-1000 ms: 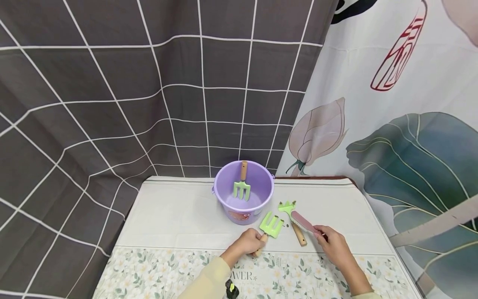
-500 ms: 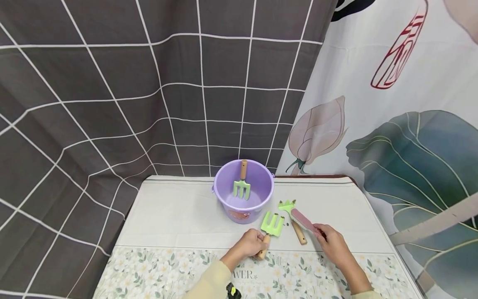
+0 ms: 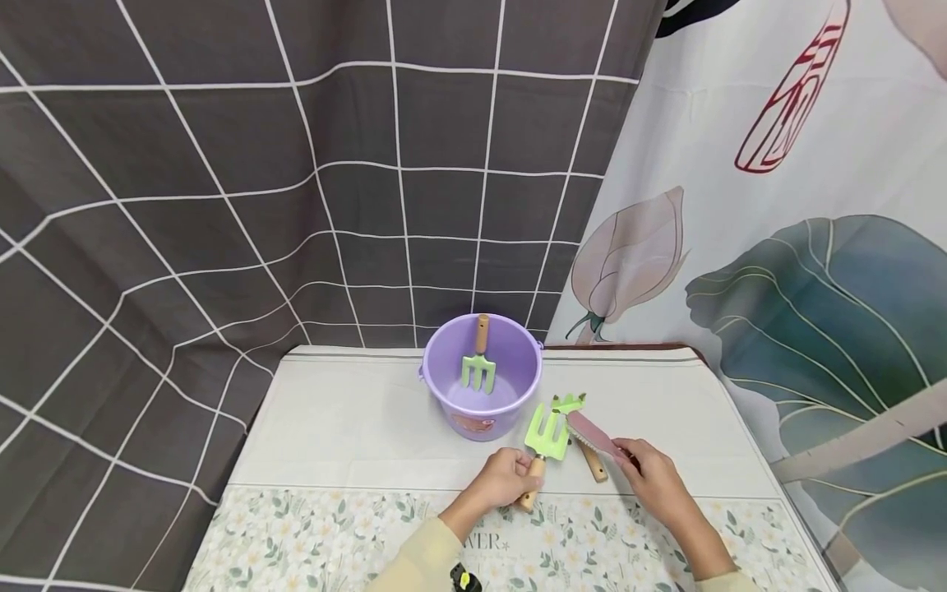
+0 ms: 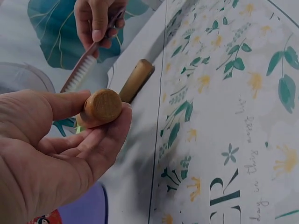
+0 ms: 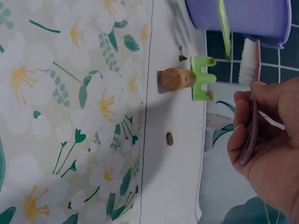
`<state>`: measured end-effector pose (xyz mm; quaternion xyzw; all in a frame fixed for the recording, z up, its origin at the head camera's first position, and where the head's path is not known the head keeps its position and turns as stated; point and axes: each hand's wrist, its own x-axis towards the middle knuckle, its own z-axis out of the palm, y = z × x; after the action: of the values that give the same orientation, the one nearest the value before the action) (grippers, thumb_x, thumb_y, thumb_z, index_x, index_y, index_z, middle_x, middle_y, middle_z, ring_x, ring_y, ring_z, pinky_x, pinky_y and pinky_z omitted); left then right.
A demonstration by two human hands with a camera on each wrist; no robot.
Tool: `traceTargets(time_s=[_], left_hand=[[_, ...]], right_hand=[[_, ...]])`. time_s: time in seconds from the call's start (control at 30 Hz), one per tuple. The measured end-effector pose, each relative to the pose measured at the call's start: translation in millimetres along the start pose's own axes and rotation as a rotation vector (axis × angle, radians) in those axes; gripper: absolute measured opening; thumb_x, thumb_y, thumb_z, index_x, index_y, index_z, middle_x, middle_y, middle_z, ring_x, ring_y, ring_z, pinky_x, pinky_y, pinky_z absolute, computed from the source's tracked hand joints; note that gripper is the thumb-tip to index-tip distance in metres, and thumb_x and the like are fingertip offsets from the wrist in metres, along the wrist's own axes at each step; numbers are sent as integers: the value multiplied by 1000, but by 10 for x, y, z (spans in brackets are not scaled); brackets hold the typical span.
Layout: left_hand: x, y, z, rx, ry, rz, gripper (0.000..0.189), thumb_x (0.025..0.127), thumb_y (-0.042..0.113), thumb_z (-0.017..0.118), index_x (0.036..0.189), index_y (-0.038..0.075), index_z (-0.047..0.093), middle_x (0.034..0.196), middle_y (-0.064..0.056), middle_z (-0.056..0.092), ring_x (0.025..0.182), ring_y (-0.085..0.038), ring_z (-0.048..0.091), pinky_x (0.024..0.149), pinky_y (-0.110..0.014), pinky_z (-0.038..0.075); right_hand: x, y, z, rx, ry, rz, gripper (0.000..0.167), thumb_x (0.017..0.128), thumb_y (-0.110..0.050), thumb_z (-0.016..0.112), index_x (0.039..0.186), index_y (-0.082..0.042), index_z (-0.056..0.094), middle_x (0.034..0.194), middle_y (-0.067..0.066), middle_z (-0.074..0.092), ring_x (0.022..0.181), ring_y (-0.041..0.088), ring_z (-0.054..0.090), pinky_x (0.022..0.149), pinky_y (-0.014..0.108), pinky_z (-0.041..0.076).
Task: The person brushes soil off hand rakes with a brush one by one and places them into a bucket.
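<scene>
My left hand [image 3: 503, 478] grips the wooden handle of a green hand fork [image 3: 547, 436], its tines pointing toward the back. In the left wrist view the round handle end [image 4: 103, 106] sits between thumb and fingers. A pink-backed brush [image 3: 592, 432] is held by its handle in my right hand [image 3: 654, 481]; its white bristles [image 5: 248, 63] show in the right wrist view. The brush head overlaps the fork's tines in the head view. Beneath the brush, a green hand rake [image 5: 203, 79] with brown-dirtied tips lies on the table, its wooden handle [image 3: 594, 464] toward me.
Behind the left hand stands a purple bucket [image 3: 447, 411] with another green fork [image 3: 479, 374] leaning inside. Small brown crumbs [image 5: 169, 139] lie on the white tablecloth [image 3: 333, 419]. A dark checked curtain [image 3: 444, 205] hangs behind the table.
My left hand has raised the fork and shifted it right, toward the brush. The brush head has moved slightly left, closer to the tines. The bucket and lying rake stay put.
</scene>
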<state>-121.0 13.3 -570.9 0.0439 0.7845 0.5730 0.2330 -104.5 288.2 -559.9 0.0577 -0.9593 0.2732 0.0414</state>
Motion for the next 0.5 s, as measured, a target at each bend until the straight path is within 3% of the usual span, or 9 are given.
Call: traceTargets(time_s=[0.3,0.5], left_hand=[[-26,83,8,-25,-4,20,22,89,7,79,105,-3,67,86,-5,63,72,-12,63,57,-24,59],[-28,122,26,-46,-7,28,22,88,7,80,103,-3,66,85,-4,63,69,-11,63,55,-23,59]], right_hand=[[6,-126,-48,9,5,-82,27,96,-2,69,124,-1,70,104,8,71,90,16,66,69,32,59],[22,-170,-66,3,-49,-110,24,98,-6,68,122,-5,71,104,3,71,87,7,63,66,25,55]])
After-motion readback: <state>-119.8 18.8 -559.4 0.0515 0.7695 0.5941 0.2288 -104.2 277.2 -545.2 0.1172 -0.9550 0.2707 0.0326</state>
